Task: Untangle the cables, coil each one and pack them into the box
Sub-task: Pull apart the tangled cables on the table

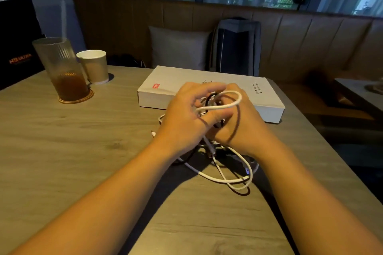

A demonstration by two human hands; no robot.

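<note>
A: Item one, the cables (213, 149). Location?

B: Centre of the frame, on the table (62, 151), one tangle. Its upper part is lifted between the two hands. The rest lies under the wrists and trails toward the lower right in loose loops.

A: Colours?

B: A white cable (222, 106) arches over the gap between the hands and across the top of the right one. A black cable (213, 95) shows as a small loop between the fingers. How many cables make up the tangle, I cannot tell.

A: Item two, left hand (182, 118).

B: Back turned up, forearm entering from the lower left. Fingers are curled round the lifted strands and grip them.

A: Item three, right hand (242, 124).

B: Pressed against the left, forearm coming from the lower right. Fingers are bent into the same bundle and grip it, with the white loop draped over the hand. Its fingertips are partly hidden behind the left hand.

A: Item four, the box (165, 87).

B: White, flat, lid on, just behind the hands, touching neither the cables nor the hands as far as I can see.

A: Other entries?

B: Upper left: a ribbed glass (60, 62) of brown drink on a coaster (83, 98), and a paper cup (93, 66) beside it. Behind the table: a bench (124, 27) with a grey cushion (178, 45) and a backpack (238, 45).
</note>
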